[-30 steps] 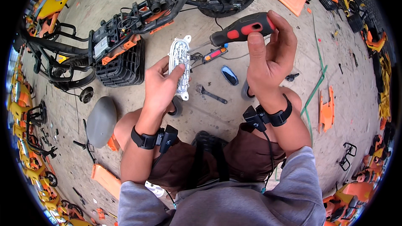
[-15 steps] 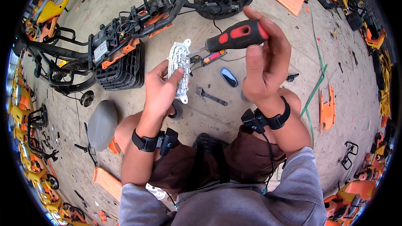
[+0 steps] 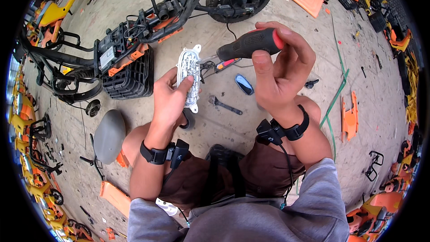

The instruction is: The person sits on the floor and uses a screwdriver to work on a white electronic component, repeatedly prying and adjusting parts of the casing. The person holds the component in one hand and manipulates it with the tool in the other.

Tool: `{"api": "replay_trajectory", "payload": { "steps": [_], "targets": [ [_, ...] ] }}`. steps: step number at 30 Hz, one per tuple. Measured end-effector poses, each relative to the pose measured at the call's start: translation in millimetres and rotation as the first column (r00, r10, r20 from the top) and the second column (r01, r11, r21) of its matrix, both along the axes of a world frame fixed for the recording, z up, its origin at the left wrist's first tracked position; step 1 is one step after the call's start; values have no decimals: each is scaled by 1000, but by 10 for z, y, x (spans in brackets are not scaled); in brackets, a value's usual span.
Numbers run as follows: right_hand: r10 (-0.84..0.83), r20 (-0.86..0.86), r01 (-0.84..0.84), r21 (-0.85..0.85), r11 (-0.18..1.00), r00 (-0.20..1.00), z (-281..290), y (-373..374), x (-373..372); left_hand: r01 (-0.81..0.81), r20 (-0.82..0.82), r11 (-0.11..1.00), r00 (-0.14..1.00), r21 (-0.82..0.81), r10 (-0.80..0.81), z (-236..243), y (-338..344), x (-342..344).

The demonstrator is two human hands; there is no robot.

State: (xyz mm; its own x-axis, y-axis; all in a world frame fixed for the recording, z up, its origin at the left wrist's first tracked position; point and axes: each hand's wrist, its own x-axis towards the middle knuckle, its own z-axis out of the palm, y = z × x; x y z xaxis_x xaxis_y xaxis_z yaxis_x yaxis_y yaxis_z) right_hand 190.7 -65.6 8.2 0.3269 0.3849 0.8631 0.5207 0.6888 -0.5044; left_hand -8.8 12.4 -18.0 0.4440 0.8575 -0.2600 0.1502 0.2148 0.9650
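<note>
The left hand (image 3: 169,100) has its fingers pinching a white oblong plastic lamp housing (image 3: 188,77); the right hand (image 3: 280,75) has its fingers wrapped around a black-and-red-handled screwdriver (image 3: 249,44), its tip meeting the housing.

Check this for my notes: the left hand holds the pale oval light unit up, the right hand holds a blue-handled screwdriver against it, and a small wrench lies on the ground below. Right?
Not quite. The screwdriver in the right hand has a black and red handle, not blue, as the head view shows. The rest stands: the left hand holds the pale oval light unit, and a small wrench lies on the ground below.
</note>
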Motion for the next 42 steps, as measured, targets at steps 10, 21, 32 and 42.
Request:
{"api": "replay_trajectory", "payload": {
  "steps": [10, 21, 32, 42],
  "targets": [
    [-13, 36, 16, -73, 997, 999, 25, -24, 0, -7, -15, 1000, 1000, -9, 7, -10, 19, -19],
    [18, -168, -15, 19, 1000, 986, 47, 46, -103, -10, 31, 1000, 999, 4, 10, -56, 19, -15],
    [-9, -30, 8, -21, 1000, 1000, -3, 27, 0, -23, 32, 1000, 999, -4, 23, -53, 13, -24],
    [-110, -45, 106, -84, 991, 993, -63, -4, 48, -23, 22, 1000, 999, 8, 23, -31, 7, -18]
  ]
}}
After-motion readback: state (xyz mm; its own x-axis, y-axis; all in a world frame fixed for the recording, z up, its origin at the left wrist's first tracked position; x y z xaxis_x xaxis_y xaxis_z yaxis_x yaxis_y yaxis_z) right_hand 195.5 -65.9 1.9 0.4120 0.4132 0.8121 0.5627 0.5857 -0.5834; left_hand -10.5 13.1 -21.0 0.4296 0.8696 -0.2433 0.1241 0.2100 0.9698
